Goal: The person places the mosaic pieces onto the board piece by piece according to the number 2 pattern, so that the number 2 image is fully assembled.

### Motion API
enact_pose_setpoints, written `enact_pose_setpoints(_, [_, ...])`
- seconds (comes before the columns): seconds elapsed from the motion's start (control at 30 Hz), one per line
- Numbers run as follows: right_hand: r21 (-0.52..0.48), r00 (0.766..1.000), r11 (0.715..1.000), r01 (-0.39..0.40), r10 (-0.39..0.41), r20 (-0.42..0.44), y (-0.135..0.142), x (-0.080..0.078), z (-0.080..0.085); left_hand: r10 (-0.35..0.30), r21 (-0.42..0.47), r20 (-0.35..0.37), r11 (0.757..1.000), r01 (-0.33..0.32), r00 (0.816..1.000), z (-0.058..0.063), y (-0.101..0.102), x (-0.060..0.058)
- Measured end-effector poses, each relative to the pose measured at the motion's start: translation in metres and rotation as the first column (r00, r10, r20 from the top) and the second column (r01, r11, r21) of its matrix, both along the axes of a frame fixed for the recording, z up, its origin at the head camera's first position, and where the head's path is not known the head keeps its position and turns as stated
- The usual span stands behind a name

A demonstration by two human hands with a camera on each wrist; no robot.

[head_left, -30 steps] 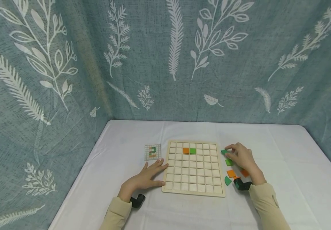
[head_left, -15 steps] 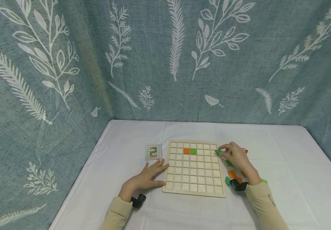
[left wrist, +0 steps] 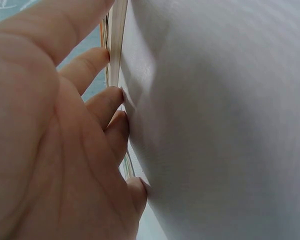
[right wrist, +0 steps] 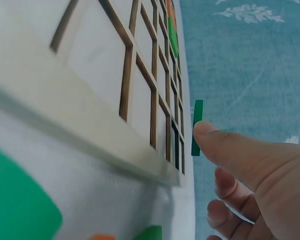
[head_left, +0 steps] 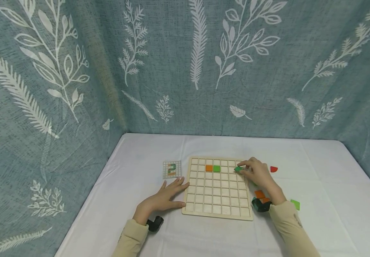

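A pale wooden grid board (head_left: pixel 216 192) lies on the table. In its second row an orange square tile (head_left: pixel 209 168) and a light green square tile (head_left: pixel 216 168) sit side by side. My right hand (head_left: pixel 258 174) pinches a dark green tile (head_left: pixel 238 169) over the board's upper right part. The right wrist view shows that green tile (right wrist: pixel 197 128) edge-on under the thumb, raised off the board. My left hand (head_left: pixel 163 197) rests spread on the cloth, its thumb and a fingertip at the board's left edge. In the left wrist view the left hand (left wrist: pixel 65 135) has nothing in its grasp.
A small card (head_left: pixel 171 170) with a printed coloured grid pattern lies left of the board. To the right are a red rounded tile (head_left: pixel 274 169), orange tiles (head_left: pixel 259 194) and a light green tile (head_left: pixel 295 204). Others are partly hidden by my right arm. A patterned curtain (head_left: pixel 210 71) hangs behind.
My right hand has carried the dark green tile leftward from the loose pieces to over the board. The red tile has come into sight behind it. The left hand has stayed put.
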State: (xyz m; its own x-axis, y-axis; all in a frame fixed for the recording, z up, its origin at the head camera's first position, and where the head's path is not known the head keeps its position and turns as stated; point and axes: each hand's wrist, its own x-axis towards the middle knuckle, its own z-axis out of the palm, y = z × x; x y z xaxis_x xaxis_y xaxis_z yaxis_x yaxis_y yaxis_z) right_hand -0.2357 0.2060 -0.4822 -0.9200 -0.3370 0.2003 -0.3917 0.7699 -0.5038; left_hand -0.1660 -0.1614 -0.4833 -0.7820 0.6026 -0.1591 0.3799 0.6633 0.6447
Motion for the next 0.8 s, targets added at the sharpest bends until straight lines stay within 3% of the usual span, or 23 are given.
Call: enact_pose_setpoints(0.8, [-0.04, 0.996, 0.995, -0.088, 0.089, 0.019, -0.026, -0.003, -0.003, 0.005, -0.012, -0.003, 1.0, -0.005, 1.0, -0.001, 0.001, -0.001])
